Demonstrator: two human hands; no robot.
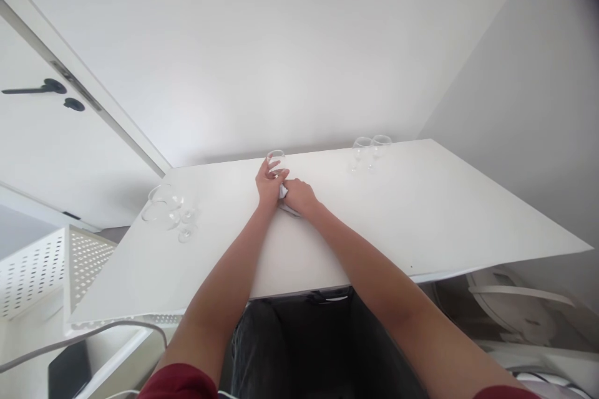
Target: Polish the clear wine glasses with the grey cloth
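Observation:
My left hand (268,186) is closed around a clear stemmed glass (276,154), its fingers curled about the bowl. The glass stands over the far middle part of the white table (327,243), with its rim pointing away from me. My right hand (301,196) is closed on a pale cloth (289,208) and presses it against the lower part of the glass, close to the left hand. The stem and foot of the glass are hidden by the hands and cloth.
Two more stemmed glasses (381,141) stand at the table's far edge, right of my hands. Another pair of clear stemmed glasses (161,215) is at the left side. A door with a black handle (53,86) and a perforated white rack (35,268) lie to the left.

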